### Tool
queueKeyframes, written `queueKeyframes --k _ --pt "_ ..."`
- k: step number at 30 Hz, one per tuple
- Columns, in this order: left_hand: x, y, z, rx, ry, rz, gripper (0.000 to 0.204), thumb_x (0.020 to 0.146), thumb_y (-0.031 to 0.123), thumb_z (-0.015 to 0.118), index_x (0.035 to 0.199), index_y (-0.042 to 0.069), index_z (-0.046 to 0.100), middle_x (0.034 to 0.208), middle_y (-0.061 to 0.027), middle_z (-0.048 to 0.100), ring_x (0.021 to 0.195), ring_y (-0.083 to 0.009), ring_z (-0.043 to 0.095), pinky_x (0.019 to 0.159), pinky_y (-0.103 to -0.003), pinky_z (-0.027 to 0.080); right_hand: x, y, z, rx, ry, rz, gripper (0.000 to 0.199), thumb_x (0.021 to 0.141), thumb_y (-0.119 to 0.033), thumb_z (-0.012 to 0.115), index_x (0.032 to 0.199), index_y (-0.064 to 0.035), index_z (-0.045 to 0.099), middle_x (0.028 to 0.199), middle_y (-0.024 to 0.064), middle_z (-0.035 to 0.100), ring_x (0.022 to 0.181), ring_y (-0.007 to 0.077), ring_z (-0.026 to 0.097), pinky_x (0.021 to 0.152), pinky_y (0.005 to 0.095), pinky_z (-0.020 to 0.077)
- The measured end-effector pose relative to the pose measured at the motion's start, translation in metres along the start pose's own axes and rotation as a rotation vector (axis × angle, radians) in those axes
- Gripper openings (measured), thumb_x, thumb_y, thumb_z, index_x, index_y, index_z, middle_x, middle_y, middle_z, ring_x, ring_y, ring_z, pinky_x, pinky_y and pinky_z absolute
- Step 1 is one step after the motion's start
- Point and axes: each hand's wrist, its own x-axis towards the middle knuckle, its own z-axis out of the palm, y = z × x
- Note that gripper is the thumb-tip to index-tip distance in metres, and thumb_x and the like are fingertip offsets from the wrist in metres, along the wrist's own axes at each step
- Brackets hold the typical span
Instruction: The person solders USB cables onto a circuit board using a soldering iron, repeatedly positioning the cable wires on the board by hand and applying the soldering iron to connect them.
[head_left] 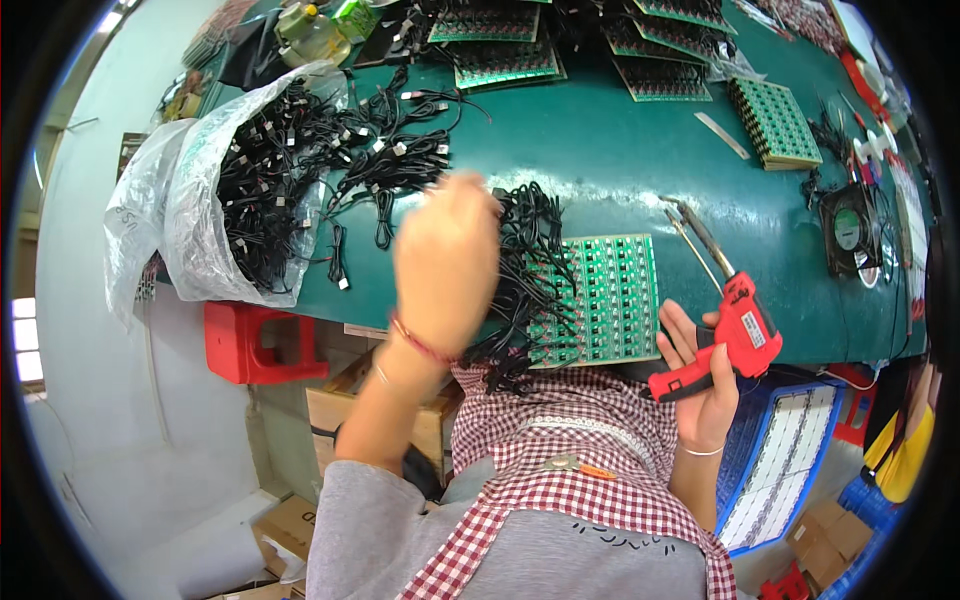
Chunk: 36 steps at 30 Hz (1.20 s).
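Observation:
A red soldering gun (745, 325) rests in my right hand (707, 390), whose thumb and fingers lie about its handle. Its metal tip and thin feed tube point away from me, above the table. To its left lies a green circuit board panel (610, 300) with rows of small parts. Black cables (530, 250) bunch over the panel's left side, several of their ends reaching onto it. My left hand (447, 260) is raised left of this bunch, smeared by motion. Whether it holds anything cannot be made out.
A clear plastic bag (195, 215) of black USB cables stands at the table's left, with loose cables (400, 150) spilling beside it. Stacked panels (500, 60) and another stack (778, 125) lie at the back. A small fan (848, 230) stands right. Below are a red stool (250, 340) and blue crate (780, 460).

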Motion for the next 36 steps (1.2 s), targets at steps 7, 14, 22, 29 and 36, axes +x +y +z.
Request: queueKeyframes --k 7,14,22,29,36 --pt "0.048 -0.154 0.042 0.152 0.031 -0.268 0.022 0.08 0.019 0.064 0.098 0.005 0.06 0.087 -0.0099 0.065 0.084 -0.0287 0.061 0.074 -0.04 0.046 -0.007 -0.002 0.009 -0.076 0.014 -0.013 0.036 0.097 -0.026 0.048 0.125 -0.0056 0.039 0.137 0.0323 0.039 0.129 0.0394 0.041 0.106 0.0439 0.0372" --pt "0.059 -0.156 0.04 0.112 -0.05 -0.166 0.014 0.08 0.017 0.063 0.085 0.004 0.061 0.078 -0.009 0.064 0.072 -0.0259 0.062 0.067 -0.038 0.047 -0.003 -0.016 0.009 -0.062 0.04 -0.058 0.04 0.095 -0.027 0.053 0.124 -0.0036 0.041 0.135 0.0313 0.042 0.128 0.0401 0.043 0.105 0.0452 0.0369" --pt "0.061 -0.079 -0.014 -0.46 0.072 -0.164 0.01 0.092 0.006 0.051 0.085 0.0 0.054 0.061 0.0005 0.049 0.055 -0.0024 0.045 0.047 -0.022 0.035 -0.015 -0.029 0.006 -0.072 0.08 -0.137 0.037 0.095 -0.024 0.053 0.123 -0.0025 0.043 0.115 0.0244 0.057 0.106 0.031 0.059 0.094 0.0413 0.0468" --pt "0.019 0.042 -0.015 -1.087 -0.533 -0.425 0.011 0.09 0.006 0.055 0.081 0.0 0.051 0.062 0.0043 0.049 0.055 -0.001 0.038 0.047 -0.02 0.03 0.005 -0.028 0.063 -0.344 0.13 -0.104 0.044 0.083 -0.002 0.064 0.123 -0.0003 0.046 0.091 0.0101 0.063 0.083 0.0169 0.061 0.076 0.0309 0.0512" --pt "-0.02 0.087 0.007 -0.998 -0.468 -0.178 0.008 0.085 0.0 0.058 0.084 0.001 0.05 0.066 0.0019 0.054 0.057 -0.0018 0.047 0.049 -0.02 0.037 0.02 -0.012 0.066 -0.325 0.157 -0.069 0.012 0.081 -0.008 0.068 0.09 -0.0024 0.063 0.073 -0.0029 0.057 0.061 0.0033 0.05 0.052 0.0207 0.0377"
